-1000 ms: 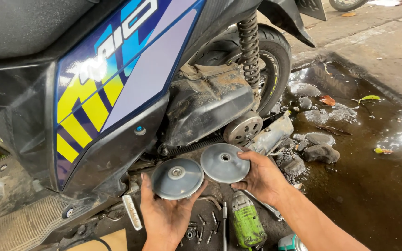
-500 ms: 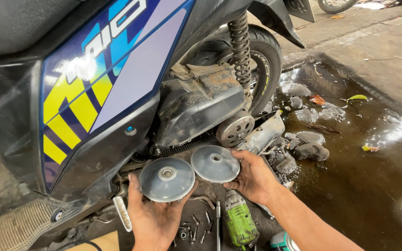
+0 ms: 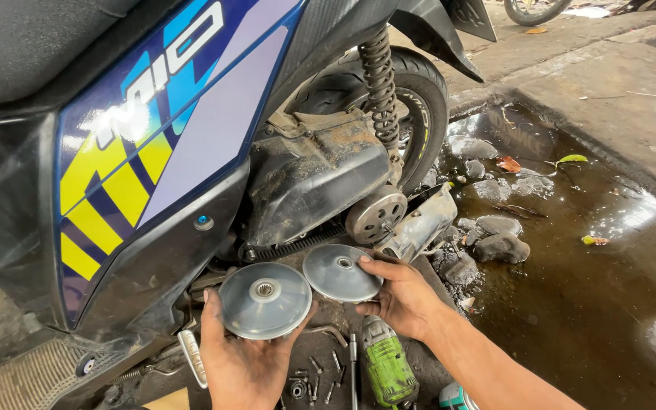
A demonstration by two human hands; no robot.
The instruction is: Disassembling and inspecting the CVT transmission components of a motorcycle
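While water pools nearby: left hand (image 3: pixel 243 363) cupping ribbed metal disc (image 3: pixel 265 301), right hand (image 3: pixel 402 296) pinching smooth disc (image 3: pixel 341 272).

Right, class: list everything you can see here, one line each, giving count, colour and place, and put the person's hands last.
scooter: one, black with blue, yellow and grey panel, fills the left
rear tyre: one, black, top centre
spring: one, grey, beside the tyre
engine case: one, dirty grey, centre
clutch bell: one, grey, right of the case
discs: two, silver, one in each hand
power tool: one, green, on the ground below
bolts: several, dark, bottom centre
rocks: several, grey, in the puddle
left hand: holds the left disc
right hand: holds the right disc
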